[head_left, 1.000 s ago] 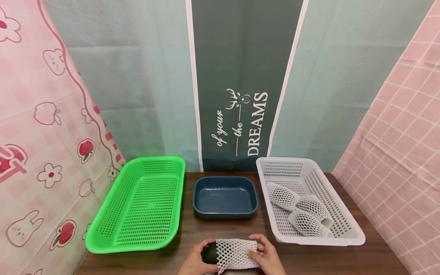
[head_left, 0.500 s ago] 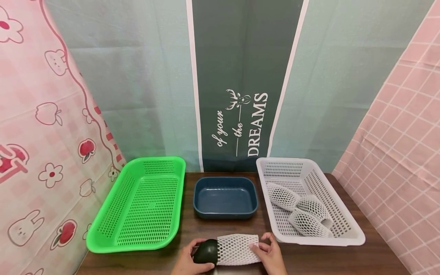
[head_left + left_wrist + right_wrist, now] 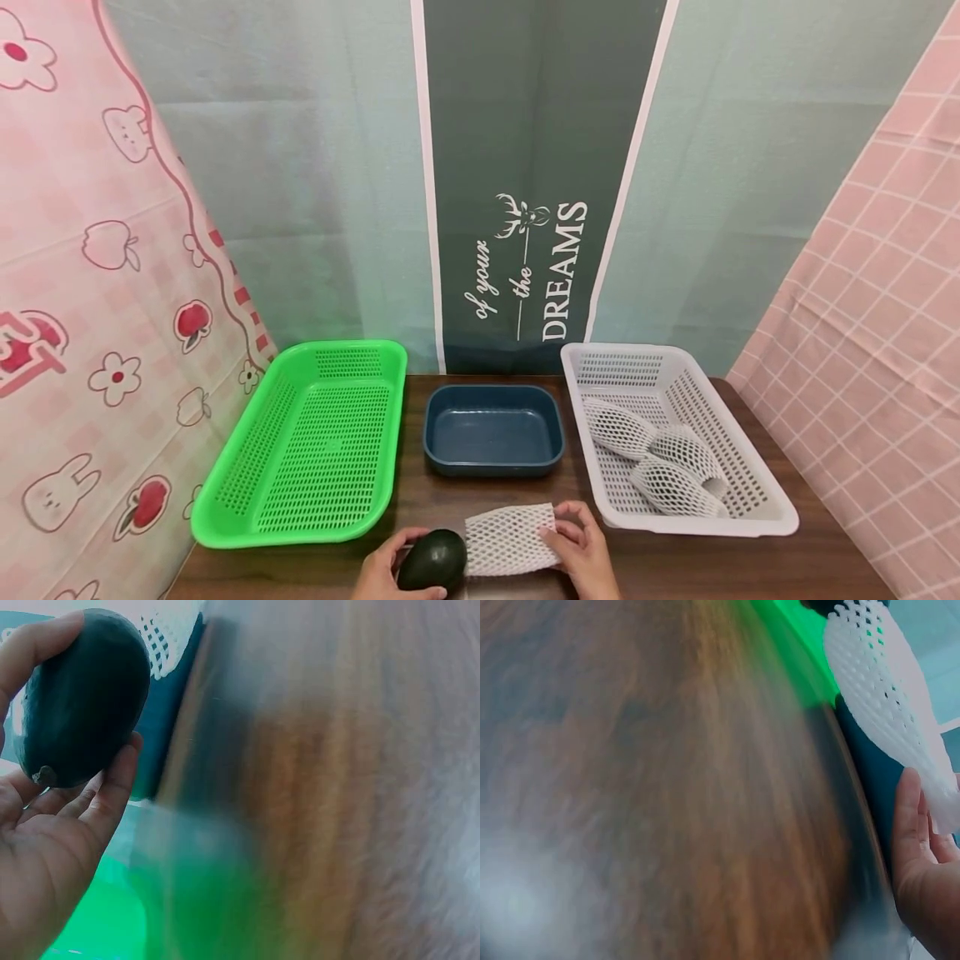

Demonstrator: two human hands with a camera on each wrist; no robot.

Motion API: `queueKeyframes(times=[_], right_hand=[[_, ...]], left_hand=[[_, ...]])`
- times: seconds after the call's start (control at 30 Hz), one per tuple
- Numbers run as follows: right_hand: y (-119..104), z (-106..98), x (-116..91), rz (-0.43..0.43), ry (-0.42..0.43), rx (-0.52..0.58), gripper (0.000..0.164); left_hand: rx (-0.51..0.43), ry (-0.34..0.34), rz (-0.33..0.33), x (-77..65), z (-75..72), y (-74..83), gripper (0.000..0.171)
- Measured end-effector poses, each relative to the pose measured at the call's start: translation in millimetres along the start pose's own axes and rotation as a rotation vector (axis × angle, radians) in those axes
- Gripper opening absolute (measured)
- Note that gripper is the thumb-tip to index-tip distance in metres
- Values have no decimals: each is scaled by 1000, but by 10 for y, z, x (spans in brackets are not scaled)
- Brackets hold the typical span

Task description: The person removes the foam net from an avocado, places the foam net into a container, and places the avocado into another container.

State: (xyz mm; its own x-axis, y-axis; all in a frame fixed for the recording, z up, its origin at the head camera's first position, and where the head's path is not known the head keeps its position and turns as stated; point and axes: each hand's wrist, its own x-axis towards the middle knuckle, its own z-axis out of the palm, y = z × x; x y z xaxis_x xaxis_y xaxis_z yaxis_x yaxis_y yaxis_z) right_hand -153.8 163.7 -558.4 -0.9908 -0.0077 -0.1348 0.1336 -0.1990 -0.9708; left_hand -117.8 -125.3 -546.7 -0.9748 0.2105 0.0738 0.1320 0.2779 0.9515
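A dark green avocado [image 3: 433, 560] is gripped in my left hand [image 3: 381, 575], low in the head view, with thumb and fingers curled around its left side. In the left wrist view the avocado [image 3: 86, 701] shows a smooth skin and a small stem nub. My right hand [image 3: 585, 557] pinches the right end of a white foam net sleeve [image 3: 510, 540]. The sleeve's left end lies right beside the avocado, which is bare. Seen from the right wrist, the foam net sleeve [image 3: 885, 690] hangs hollow and slightly flattened from the fingers.
A green perforated basket [image 3: 296, 537] stands at the left and a dark blue bin [image 3: 493, 469] in the middle. At the right, a white basket [image 3: 697, 525] contains three netted items [image 3: 678, 487]. Fabric hangs behind and along both sides of the brown table [image 3: 480, 498].
My left hand has drawn the avocado leftward out of the foam net sleeve, which covered much of it a second ago. My right hand has kept its hold on the sleeve.
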Motion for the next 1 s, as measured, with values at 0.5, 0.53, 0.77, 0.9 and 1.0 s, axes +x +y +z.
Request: queueKeyframes(times=[0.5,0.53,0.77,0.9,1.0], right_hand=[[-79,190,148,-194,37,-65,33],[-44,181,203,-206,38,-64,37],[270,104,622,-255,31,71,58],[305,139,731,-293,47,122,56],[306,175,795,-303,87,109,55]], left_hand=[[-194,53,5,14,-138,413,63],[-207,70,11,21,-149,444,64],[-162,134,106,64,-288,560,66],[-101,151,133,100,-407,594,67],[-80,186,108,135,-502,610,67]])
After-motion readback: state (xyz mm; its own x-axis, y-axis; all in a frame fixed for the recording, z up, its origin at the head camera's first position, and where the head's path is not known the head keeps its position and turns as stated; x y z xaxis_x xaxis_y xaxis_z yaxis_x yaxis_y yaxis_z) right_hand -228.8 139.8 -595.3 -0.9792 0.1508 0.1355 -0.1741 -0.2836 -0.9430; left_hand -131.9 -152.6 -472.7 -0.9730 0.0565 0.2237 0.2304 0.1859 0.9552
